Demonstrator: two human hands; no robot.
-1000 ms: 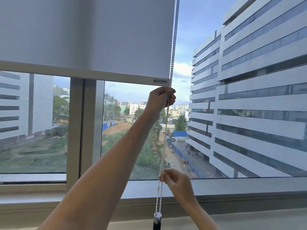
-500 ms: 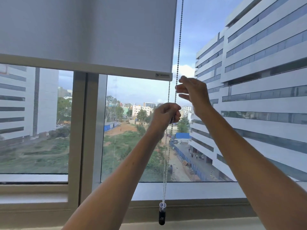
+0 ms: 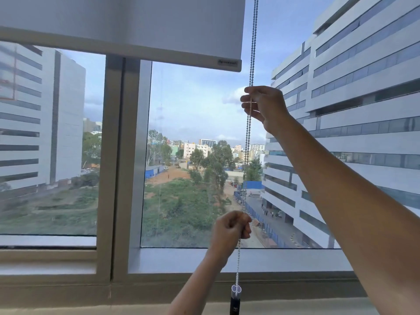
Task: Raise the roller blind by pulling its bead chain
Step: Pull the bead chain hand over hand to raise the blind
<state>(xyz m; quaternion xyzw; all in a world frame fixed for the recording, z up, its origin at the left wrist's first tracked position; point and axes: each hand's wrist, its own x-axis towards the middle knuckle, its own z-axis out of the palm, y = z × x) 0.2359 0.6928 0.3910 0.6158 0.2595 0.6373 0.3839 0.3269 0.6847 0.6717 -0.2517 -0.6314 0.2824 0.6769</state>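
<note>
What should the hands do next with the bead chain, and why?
Probably the right hand, gripping the bead chain high, should pull down while the left hand, low near the sill, releases. The roller blind is not yet fully raised.

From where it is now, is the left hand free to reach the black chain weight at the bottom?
Probably yes: the left hand grips the bead chain directly above the chain weight, nothing between them.

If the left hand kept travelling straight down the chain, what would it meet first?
Probably the black chain weight at the bottom of the white bead chain; below the left hand only bare chain shows. Depth to the grey window sill is unclear.
</note>
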